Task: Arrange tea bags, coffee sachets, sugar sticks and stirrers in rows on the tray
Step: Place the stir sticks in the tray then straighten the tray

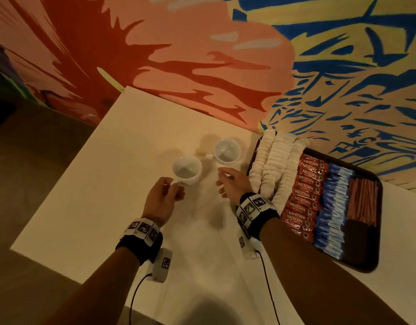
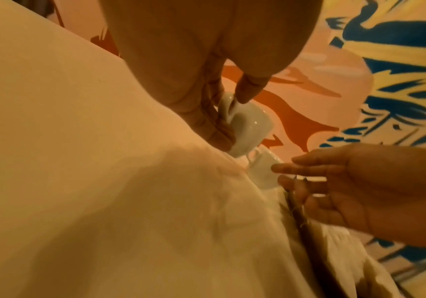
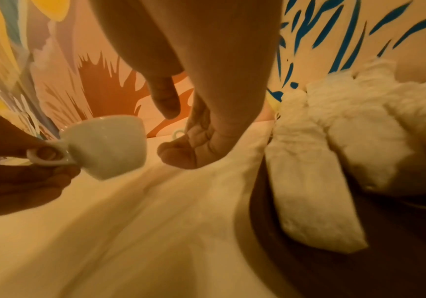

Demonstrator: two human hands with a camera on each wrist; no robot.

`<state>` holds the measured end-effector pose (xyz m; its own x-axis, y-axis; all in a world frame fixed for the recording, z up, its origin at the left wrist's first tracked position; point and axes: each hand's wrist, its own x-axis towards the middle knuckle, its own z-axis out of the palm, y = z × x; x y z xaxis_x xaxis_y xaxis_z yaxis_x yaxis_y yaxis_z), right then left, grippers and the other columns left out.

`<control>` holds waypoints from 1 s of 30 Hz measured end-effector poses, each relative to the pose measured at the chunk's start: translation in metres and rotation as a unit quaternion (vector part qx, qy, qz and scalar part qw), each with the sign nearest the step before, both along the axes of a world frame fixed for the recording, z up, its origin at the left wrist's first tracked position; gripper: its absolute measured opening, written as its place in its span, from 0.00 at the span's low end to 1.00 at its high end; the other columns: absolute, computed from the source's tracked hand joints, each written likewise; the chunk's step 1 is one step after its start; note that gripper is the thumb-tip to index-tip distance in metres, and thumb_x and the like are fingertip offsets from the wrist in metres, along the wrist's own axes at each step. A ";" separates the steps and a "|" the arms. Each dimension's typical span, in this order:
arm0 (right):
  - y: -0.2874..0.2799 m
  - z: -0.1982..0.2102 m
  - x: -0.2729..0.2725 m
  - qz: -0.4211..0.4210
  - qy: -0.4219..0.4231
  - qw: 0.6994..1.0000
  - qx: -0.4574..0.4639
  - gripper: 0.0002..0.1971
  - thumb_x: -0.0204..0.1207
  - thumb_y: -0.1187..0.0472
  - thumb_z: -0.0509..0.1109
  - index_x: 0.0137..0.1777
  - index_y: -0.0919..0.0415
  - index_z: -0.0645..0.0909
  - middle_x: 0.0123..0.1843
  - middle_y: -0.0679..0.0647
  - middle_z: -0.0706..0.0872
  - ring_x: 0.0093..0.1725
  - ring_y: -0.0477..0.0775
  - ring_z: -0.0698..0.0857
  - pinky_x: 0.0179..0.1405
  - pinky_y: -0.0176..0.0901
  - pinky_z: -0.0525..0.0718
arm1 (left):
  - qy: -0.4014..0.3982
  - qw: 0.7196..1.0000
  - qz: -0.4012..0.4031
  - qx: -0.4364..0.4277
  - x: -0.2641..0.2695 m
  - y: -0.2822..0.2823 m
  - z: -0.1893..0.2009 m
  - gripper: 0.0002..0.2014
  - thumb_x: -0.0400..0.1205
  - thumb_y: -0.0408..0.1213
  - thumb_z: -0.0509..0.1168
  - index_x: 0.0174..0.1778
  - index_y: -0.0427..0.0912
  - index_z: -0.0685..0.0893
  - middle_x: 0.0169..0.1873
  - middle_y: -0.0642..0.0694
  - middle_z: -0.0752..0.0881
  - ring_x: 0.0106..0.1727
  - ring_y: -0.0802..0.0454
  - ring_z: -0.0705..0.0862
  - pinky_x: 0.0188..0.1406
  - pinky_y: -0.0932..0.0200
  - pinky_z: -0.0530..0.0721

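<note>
Now, scene: a white table [image 1: 89, 184] stands against a painted wall [image 1: 178, 43], with a dark tray [image 1: 366, 259] on its right side.
Left hand: the left hand [image 1: 161, 198] grasps the handle of a white cup [image 1: 187, 170]; in the right wrist view a finger passes through the handle loop, and the cup is tilted and lifted off the table.
Right hand: the right hand [image 1: 232, 184] holds nothing; its fingers are loose and a little bent, and it hovers over the table near a second white cup [image 1: 227, 150].
Second cup: it stands upright on the table, between the first cup and the tray, apart from both.
Tea bags: the tea bags [image 1: 275, 165] lie in three white rows on the left part of the tray, the far ends reaching over the tray edge.
Coffee sachets: the red coffee sachets [image 1: 306, 193] make one row just beside the tea bags.
Sugar sticks: the blue and white sugar sticks [image 1: 331, 207] make the next row, touching the sachets.
Stirrers: the reddish-brown stirrers [image 1: 363, 200] lie together on the right part of the tray.
Wrists: both carry black bands with printed markers and cables.
</note>
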<state>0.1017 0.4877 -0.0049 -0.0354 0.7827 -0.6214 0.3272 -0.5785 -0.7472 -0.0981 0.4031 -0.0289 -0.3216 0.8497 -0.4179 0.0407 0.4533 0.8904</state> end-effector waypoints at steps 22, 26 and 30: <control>0.012 -0.018 -0.041 -0.039 0.090 0.995 0.000 0.22 0.89 0.57 0.62 0.82 0.50 0.72 0.50 0.50 0.89 0.38 0.54 0.88 0.52 0.55 0.89 | -0.217 0.975 0.040 0.040 0.049 0.101 0.008 0.03 0.93 0.37 0.52 0.55 0.43 0.68 0.56 0.42 0.92 0.66 0.50 0.87 0.71 0.52 0.81; 0.007 -0.021 -0.044 -0.153 0.112 0.982 0.018 0.07 0.85 0.51 0.70 0.53 0.48 0.89 0.49 0.50 0.93 0.42 0.53 0.92 0.54 0.54 0.92 | -0.226 0.972 0.045 0.039 0.054 0.092 0.011 0.03 0.92 0.37 0.56 0.52 0.44 0.70 0.59 0.33 0.89 0.64 0.45 0.88 0.65 0.53 0.84; 0.004 -0.021 -0.044 -0.259 0.198 0.944 -0.047 0.08 0.80 0.53 0.76 0.53 0.55 0.90 0.52 0.56 0.94 0.49 0.51 0.92 0.50 0.44 0.90 | -0.224 0.973 0.049 0.025 0.061 0.082 0.016 0.03 0.91 0.37 0.57 0.54 0.43 0.71 0.58 0.36 0.90 0.63 0.47 0.89 0.66 0.54 0.84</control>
